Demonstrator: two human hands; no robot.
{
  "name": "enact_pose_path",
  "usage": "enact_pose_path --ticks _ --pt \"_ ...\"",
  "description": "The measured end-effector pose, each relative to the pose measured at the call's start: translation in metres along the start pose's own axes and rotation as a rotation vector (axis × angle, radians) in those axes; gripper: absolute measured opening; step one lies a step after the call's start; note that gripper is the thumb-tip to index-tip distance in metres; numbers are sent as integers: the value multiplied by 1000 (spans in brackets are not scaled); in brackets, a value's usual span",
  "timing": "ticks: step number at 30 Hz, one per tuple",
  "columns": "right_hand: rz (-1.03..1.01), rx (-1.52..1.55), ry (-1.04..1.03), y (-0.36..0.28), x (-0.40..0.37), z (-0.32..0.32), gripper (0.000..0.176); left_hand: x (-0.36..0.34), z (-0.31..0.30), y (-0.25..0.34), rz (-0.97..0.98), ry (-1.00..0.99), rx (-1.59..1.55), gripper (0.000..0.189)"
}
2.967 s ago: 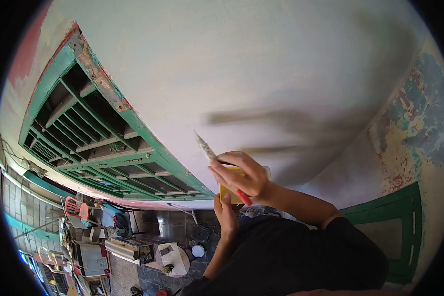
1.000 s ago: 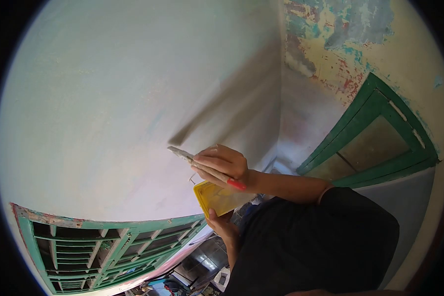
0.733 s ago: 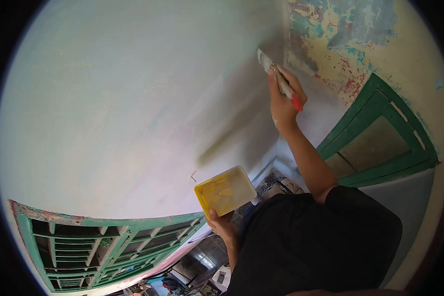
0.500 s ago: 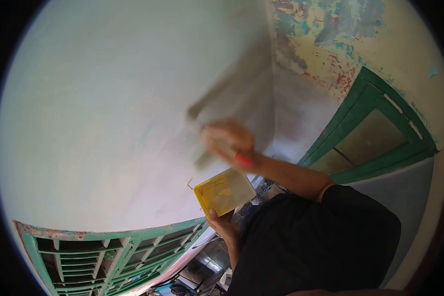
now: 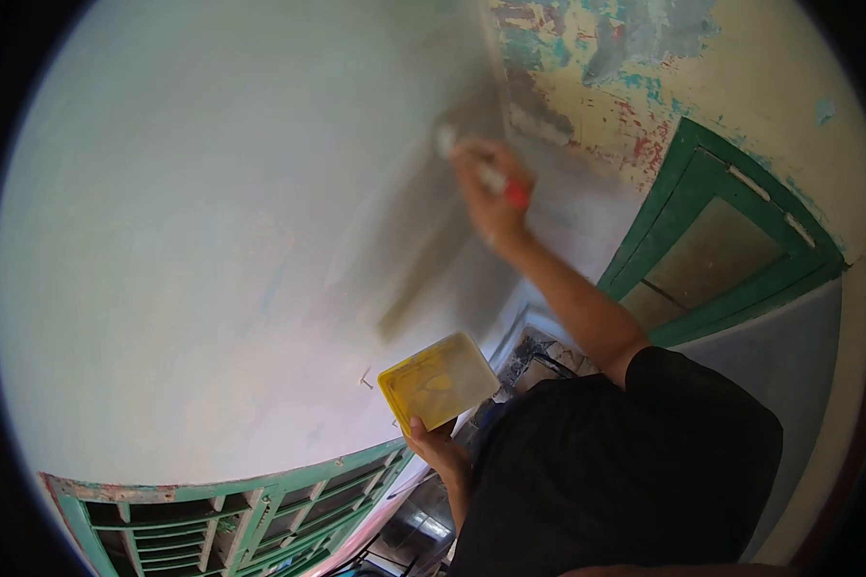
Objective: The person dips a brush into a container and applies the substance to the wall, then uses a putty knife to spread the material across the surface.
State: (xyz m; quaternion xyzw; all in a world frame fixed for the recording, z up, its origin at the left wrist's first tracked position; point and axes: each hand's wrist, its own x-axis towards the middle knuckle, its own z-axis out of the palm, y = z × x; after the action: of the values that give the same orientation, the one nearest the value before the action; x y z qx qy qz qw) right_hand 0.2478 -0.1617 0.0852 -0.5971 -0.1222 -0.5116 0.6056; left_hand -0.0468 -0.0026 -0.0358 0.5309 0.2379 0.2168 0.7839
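My right hand (image 5: 491,216) is raised close to the pale wall (image 5: 192,212), fingers wrapped round a paintbrush (image 5: 517,194). Its handle ends in red, and its whitish head, blurred by motion, is right at the wall surface near the corner. Lower down, my left hand (image 5: 438,450) grips a shallow yellow plastic tub (image 5: 419,394) by its lower edge, thumb over the rim. Yellow and greyish patches show inside the tub, which is tilted in this view.
A green-framed door or window panel (image 5: 707,245) is on the right, below peeling, multicoloured paint (image 5: 635,58). Green window grilles (image 5: 250,514) line the bottom left. A small hook-like fitting (image 5: 366,378) juts from the wall beside the tub.
My right hand has moved up and to the right along the wall with the paintbrush. My left hand and the tub have stayed almost in place; the view has shifted slightly.
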Motion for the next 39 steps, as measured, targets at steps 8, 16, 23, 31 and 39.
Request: enact_pose_path --ticks 8,16,23,31,39 --pt "-402 438 -575 -87 -98 9 31 4 17 3 2 -42 8 69" --pt "94 -15 -1 28 8 -23 9 -3 -2 1 -3 36 -32 60" --pt "-486 -108 -390 -62 -125 23 13 4 -1 -6 -23 52 -8 67" --pt "-484 351 -744 -97 -113 22 23 10 -1 -5 -31 79 -28 66" --pt "-9 -128 -106 15 16 -25 10 11 -17 -12 -11 126 -61 59"
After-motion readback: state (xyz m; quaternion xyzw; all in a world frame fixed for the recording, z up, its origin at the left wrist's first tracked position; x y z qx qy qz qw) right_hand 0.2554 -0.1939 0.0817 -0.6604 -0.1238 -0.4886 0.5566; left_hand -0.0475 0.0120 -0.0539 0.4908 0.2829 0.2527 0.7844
